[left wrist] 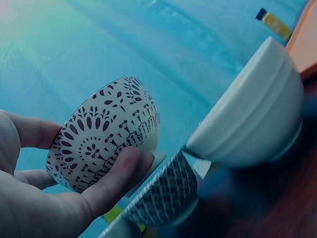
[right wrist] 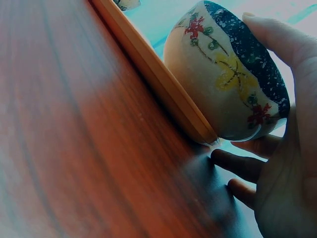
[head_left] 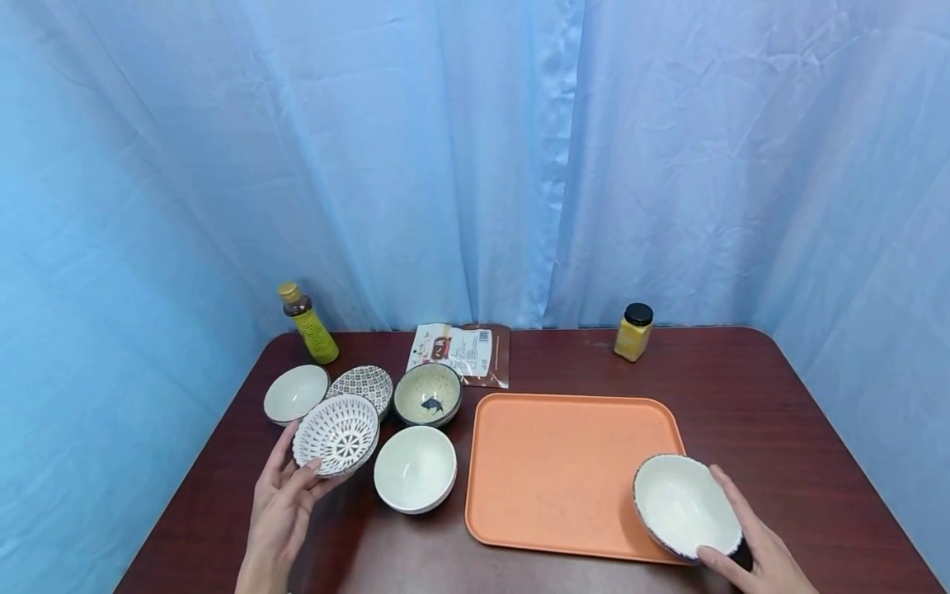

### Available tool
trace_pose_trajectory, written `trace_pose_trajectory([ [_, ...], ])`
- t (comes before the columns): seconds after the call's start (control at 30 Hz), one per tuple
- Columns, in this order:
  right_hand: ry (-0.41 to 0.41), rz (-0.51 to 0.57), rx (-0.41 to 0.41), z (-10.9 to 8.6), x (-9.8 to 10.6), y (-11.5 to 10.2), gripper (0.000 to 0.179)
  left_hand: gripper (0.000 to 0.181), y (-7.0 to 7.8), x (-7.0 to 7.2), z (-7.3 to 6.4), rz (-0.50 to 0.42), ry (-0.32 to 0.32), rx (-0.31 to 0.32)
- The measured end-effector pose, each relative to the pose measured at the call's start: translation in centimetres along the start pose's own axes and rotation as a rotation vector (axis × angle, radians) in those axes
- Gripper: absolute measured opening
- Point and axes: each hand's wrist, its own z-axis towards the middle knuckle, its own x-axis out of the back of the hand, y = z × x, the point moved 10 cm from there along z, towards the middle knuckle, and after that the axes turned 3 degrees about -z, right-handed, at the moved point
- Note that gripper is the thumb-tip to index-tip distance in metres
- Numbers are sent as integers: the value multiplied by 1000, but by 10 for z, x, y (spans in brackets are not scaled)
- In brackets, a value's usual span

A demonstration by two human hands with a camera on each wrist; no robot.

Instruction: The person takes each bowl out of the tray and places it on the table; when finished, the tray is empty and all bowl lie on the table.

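Note:
My left hand (head_left: 285, 503) grips a white bowl with a dark petal pattern (head_left: 337, 433), thumb on one side and fingers on the other. In the left wrist view that bowl is tilted and held up off the table. At the right, my right hand (head_left: 764, 549) holds a larger cream bowl (head_left: 686, 505) by its side. The right wrist view shows red and yellow flowers and a dark blue rim band on its outside. This bowl is over the front right corner of the orange tray (head_left: 549, 478); whether its base touches the tray I cannot tell.
Near the left hand stand a plain white bowl (head_left: 416, 470), a lattice-patterned bowl (head_left: 361, 386), a fish-painted bowl (head_left: 428, 392) and another white bowl (head_left: 295, 393). Behind are a green-labelled bottle (head_left: 310, 326), a food packet (head_left: 467, 353) and a yellow jar (head_left: 633, 334). Blue curtains (head_left: 505, 165) enclose the table.

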Motion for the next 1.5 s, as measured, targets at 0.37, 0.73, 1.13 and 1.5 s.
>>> trace_pose_trajectory([
  [0.37,6,-1,3,0,0,2,99,63,-14,31,-12,-33,58,21],
  [0.73,22,-9,0,0,0,4,98,64,-33,47,-17,42,95,105],
  [1.13,22,-19,4,0,1,3,99,59,-42,53,-22,-33,64,105],
  [1.5,-3,-12,2,1,0,0,101,79,-49,62,-23,156,151,233],
])
